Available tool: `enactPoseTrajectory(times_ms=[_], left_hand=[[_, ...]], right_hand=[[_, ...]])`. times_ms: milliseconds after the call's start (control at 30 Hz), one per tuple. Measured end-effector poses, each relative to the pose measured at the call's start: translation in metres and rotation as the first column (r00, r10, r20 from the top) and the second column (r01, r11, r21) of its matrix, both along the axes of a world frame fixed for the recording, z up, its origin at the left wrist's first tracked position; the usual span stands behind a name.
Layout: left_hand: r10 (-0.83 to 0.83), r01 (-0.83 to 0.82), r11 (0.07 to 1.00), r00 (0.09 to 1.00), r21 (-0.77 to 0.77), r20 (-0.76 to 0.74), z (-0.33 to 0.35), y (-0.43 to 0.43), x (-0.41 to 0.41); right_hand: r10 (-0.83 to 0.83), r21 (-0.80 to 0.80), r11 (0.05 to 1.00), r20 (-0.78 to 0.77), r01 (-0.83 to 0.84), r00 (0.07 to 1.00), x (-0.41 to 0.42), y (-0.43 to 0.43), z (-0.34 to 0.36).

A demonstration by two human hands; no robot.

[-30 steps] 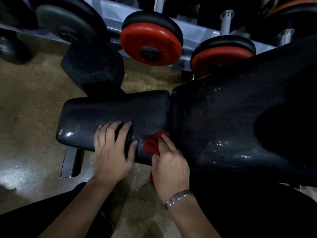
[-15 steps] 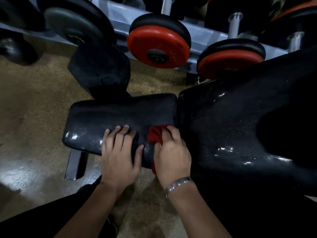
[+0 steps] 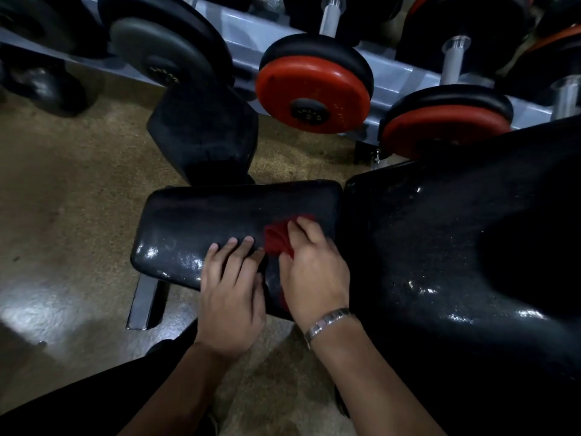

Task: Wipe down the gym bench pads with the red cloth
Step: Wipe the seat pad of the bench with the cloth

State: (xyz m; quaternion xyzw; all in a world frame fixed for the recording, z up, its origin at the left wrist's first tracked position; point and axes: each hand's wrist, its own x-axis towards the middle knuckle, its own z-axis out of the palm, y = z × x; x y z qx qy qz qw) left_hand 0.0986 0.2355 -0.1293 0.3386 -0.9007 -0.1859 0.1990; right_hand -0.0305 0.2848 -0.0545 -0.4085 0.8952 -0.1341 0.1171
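The small black seat pad (image 3: 220,218) lies in the middle, and the large black back pad (image 3: 446,247) rises to its right; both shine with wet specks. My right hand (image 3: 314,272) presses the red cloth (image 3: 276,240) onto the seat pad near the gap between the pads. Most of the cloth is hidden under the palm. My left hand (image 3: 232,297) lies flat on the seat pad's near edge, fingers together, holding nothing. A metal bracelet (image 3: 327,320) sits on my right wrist.
A grey dumbbell rack (image 3: 393,77) runs across the back with red-faced dumbbells (image 3: 314,92) and black ones (image 3: 166,55). A black hex dumbbell (image 3: 204,133) stands on the brown speckled floor (image 3: 63,190) behind the seat pad. The bench's metal foot (image 3: 144,305) sticks out lower left.
My right hand has pushed the red cloth up from the seat pad's near edge onto its top surface. My left hand stays on the near edge, its fingers closer together.
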Motion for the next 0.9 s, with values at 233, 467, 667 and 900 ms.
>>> enactPoseTrajectory(times_ms=[233, 467, 667, 900], left_hand=[[0.003, -0.002, 1.0, 0.999, 0.013, -0.038, -0.001, 0.0, -0.001], [0.044, -0.041, 0.999, 0.992, 0.032, -0.121, -0.007, 0.002, 0.0], [0.067, -0.068, 0.998, 0.994, -0.001, -0.085, -0.009, 0.002, -0.005], [0.068, -0.069, 0.998, 0.993, -0.012, -0.094, -0.009, 0.002, -0.006]], right_hand=[[-0.024, 0.011, 1.0, -0.025, 0.025, 0.999, -0.01, 0.006, -0.001], [0.12, 0.038, 0.992, -0.036, -0.119, 0.992, -0.001, -0.005, -0.002], [0.04, 0.028, 0.999, -0.066, -0.038, 0.997, -0.013, -0.027, -0.005], [0.19, 0.028, 0.982, -0.027, -0.189, 0.981, -0.01, -0.018, -0.003]])
